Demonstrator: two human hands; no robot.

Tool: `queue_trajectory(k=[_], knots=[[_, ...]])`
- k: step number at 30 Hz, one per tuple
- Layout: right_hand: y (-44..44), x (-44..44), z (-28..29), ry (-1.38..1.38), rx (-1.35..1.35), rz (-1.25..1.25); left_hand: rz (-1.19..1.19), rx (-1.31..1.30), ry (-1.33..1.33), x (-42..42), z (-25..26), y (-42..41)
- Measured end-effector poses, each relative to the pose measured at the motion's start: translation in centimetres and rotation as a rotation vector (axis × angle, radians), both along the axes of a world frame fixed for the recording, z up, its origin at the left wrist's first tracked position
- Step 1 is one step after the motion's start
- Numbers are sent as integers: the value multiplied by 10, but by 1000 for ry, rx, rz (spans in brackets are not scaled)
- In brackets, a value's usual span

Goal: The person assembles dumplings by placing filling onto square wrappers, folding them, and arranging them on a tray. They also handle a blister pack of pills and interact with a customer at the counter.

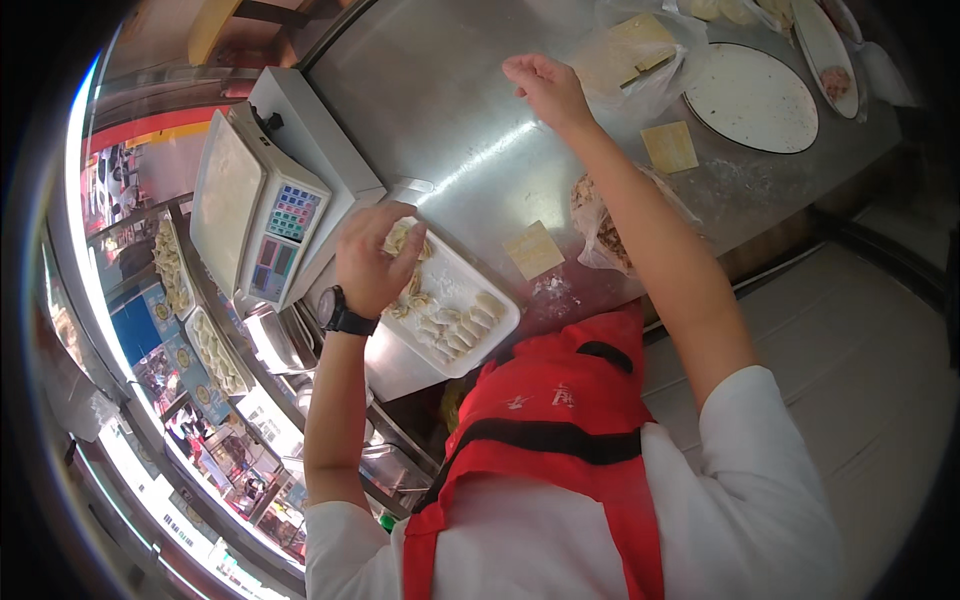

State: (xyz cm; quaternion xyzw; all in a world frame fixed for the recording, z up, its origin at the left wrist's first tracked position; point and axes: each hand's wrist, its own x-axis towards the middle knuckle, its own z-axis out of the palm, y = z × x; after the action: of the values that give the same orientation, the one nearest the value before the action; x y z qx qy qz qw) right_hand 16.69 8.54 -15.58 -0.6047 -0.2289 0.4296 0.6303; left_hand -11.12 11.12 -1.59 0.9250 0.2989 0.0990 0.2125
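Note:
My left hand (375,255), with a dark watch at its wrist, hovers over the far left end of a white tray (491,349). Its thumb stands apart from the fingers. Folded wontons (411,289) lie under and beside that hand, and rows of dumplings (465,326) fill the tray's near end. My right hand (551,90) is raised above the steel worktop (450,97), fingers curled together, nothing visible in them. Between the hands and my apron lies a square dough wrapper (532,250). Under my right forearm sits a plastic bag of brownish filling (600,217), partly hidden.
A digital scale (281,225) stands left of the tray. At the right are another wrapper (670,147), a bagged wrapper stack (637,41), a floury round plate (750,97) and a dish with pink minced filling (835,82). Dumpling trays (214,352) line the far left shelf.

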Motion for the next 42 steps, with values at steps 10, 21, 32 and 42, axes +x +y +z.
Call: queue_trajectory(k=[10,21,32,42], knots=[[-300,22,30,-945,-423,-161,43,-168,125,22,-186,-155],[-288,37,28,-1243,-844,576,319,-361,-1,25,-195,-157],[-258,26,38,-1353,-588,827,883,-1731,-1423,38,-143,-254],[-262,24,19,-1261,-600,742,774,-1240,-725,67,-127,-252]])
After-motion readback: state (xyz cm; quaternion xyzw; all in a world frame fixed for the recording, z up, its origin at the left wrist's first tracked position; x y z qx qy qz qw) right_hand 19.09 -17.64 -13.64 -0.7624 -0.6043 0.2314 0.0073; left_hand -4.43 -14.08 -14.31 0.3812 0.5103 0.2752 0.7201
